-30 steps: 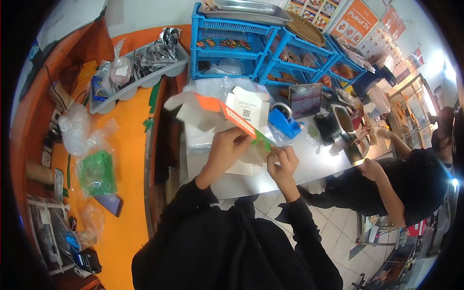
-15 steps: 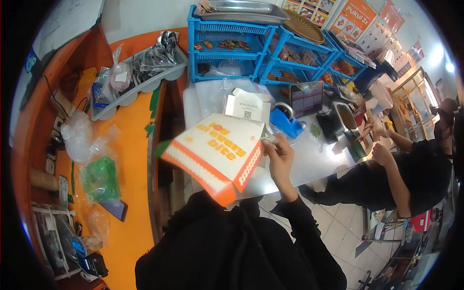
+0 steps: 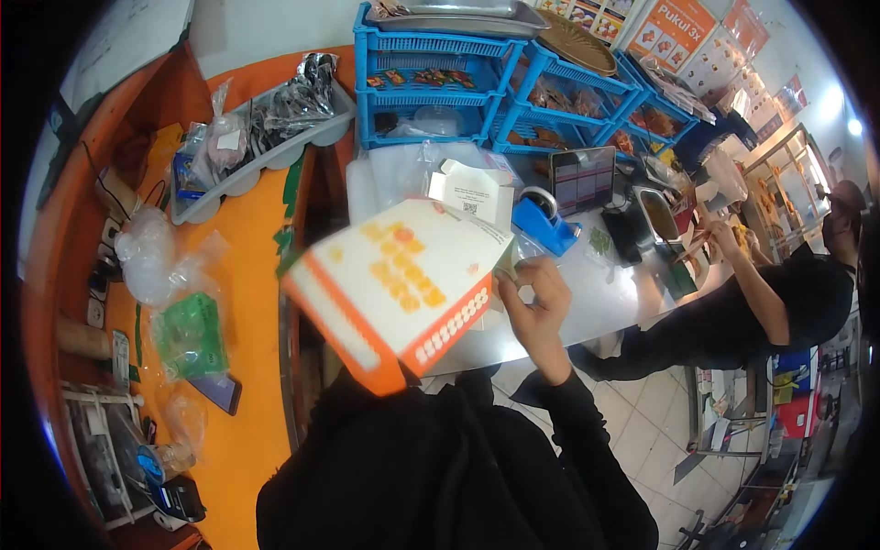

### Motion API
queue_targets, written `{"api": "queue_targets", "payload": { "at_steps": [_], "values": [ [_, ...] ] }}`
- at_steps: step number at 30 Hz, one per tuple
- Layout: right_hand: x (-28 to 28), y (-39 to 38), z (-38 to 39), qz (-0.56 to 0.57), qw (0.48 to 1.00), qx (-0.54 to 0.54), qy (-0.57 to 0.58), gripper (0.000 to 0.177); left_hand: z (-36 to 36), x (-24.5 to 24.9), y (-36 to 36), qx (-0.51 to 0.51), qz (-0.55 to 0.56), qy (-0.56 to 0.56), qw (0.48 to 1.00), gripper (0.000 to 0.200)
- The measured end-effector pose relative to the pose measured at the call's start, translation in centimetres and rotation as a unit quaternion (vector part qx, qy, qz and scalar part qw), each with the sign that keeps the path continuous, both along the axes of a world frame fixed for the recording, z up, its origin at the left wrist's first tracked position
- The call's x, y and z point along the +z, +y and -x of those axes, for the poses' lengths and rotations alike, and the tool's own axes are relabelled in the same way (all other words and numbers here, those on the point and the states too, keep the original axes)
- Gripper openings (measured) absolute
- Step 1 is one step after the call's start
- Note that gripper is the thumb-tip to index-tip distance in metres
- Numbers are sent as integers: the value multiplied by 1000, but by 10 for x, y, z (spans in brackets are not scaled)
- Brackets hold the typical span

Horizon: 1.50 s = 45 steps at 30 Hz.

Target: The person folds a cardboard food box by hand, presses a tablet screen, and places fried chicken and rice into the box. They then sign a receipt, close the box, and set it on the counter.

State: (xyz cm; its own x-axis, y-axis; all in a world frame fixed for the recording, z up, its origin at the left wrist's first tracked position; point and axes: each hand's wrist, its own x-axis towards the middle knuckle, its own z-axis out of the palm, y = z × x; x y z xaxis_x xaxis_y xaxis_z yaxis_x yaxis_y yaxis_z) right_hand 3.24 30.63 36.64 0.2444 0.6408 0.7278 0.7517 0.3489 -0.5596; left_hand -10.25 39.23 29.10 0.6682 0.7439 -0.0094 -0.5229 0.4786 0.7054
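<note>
Steel counter ahead, orange counter on the left, stacked blue crates at the back with a metal tray on top.

Carton box: white with orange trim, held up tilted over the near edge of the steel counter, close to the camera. Orange lettering on its face is motion-blurred and unreadable.

Right hand: fingers curled, thumb against the box's right edge, gripping it there. Left hand is hidden behind the box, so I can't tell its grip.

Just behind the box:
- a white folded carton with a printed QR code; its small text is too fine to read
- a blue tape dispenser beside it
- a tablet screen propped upright; its content is illegible

Only readable text: orange wall poster, "Pukul 3x".

Left counter:
- a grey tray of bagged packets
- a green bag
- a phone lying flat

A co-worker in black stands at the counter's far right, with one hand reaching towards the containers there.
</note>
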Motion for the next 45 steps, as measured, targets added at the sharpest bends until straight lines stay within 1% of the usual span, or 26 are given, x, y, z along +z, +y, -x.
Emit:
{"api": "queue_targets", "payload": {
  "at_steps": [7, 10, 12, 13, 14, 15, 16, 17, 18, 19, 20, 22, 24, 25, 26, 27, 29, 30, 33, 34, 36, 37, 38, 40, 42, 45],
  "values": [
    [19, -12, -11, 70, 990, 72, -99, 26, -4, 11, -7, -7, -91, 40, 995, 29],
    [14, -8, -7, 25, 997, 71, -25, 22, -15, 19, -7, -8, -195, 65, 979, 30],
    [-15, -1, -15, -26, 999, -39, 28, 20, -27, 22, -2, -8, -270, 80, 959, 30],
    [-30, 3, -20, -29, 992, -28, 120, 18, -34, 21, -2, -7, -307, 88, 948, 30],
    [-36, 2, -13, 0, 945, -13, 327, 17, -44, 20, -3, -4, -353, 94, 931, 31],
    [-47, 1, -24, -2, 946, -12, 325, 17, -51, 16, -7, -2, -396, 106, 912, 31],
    [-64, -2, -45, 14, 982, -150, 110, 16, -51, 17, -19, 8, -479, 136, 867, 31],
    [-79, -6, -64, 30, 954, -278, -112, 15, -50, 21, -33, 76, -620, 200, 755, 32],
    [-87, -8, -73, 44, 862, -386, -326, 14, -43, 36, -45, 113, -661, 98, 735, 30],
    [-74, -3, -67, 16, 958, -287, 12, 14, -42, 24, -52, 212, -670, 94, 706, 36],
    [-58, 1, -60, -13, 925, -153, 348, 16, -42, 13, -56, 307, -671, 88, 669, 43],
    [-71, -12, -61, 56, 925, -177, 332, 26, -36, 26, -51, 354, -521, 271, 728, 58],
    [-104, -24, -77, 62, 993, -68, 77, 18, -28, 29, -30, 318, -522, 357, 706, 64],
    [-84, -2, -25, -90, 922, -195, 323, 40, -23, 20, -16, 269, -589, 372, 665, 59],
    [-151, -33, -97, 98, 907, 181, 368, 31, -19, 10, -5, 216, -650, 385, 618, 53],
    [-144, -29, -91, 98, 906, 183, 369, 31, -21, 10, -4, 217, -650, 387, 617, 53],
    [-111, -17, -64, 280, 913, -37, 295, 47, -26, 10, -6, 159, -533, 366, 746, 47],
    [-104, -16, -54, 279, 913, -38, 296, 47, -27, 9, -7, 158, -534, 366, 746, 47],
    [-89, -18, -43, 516, 783, 39, 344, 46, -32, 11, -12, 219, -559, 385, 701, 47],
    [-88, -18, -37, 517, 783, 39, 344, 46, -32, 14, -15, 193, -557, 400, 702, 49],
    [-84, -18, -16, 138, 784, 219, 564, 31, -35, 12, -23, 163, -554, 415, 704, 50],
    [-70, -18, -13, 85, 775, 223, 585, 29, -37, 7, -27, 156, -602, 416, 663, 53],
    [-64, -16, -14, 82, 775, 220, 586, 29, -40, 4, -31, 149, -650, 413, 620, 56],
    [-51, -14, -17, 105, 784, 107, 602, 24, -41, 6, -34, 148, -657, 387, 630, 59],
    [-45, -16, -17, 84, 744, 112, 653, 20, -38, 9, -31, 184, -703, 377, 574, 59],
    [-47, -22, -32, 124, 781, 59, 609, 19, -30, 21, -26, 100, -683, 356, 630, 52]
  ]
}}
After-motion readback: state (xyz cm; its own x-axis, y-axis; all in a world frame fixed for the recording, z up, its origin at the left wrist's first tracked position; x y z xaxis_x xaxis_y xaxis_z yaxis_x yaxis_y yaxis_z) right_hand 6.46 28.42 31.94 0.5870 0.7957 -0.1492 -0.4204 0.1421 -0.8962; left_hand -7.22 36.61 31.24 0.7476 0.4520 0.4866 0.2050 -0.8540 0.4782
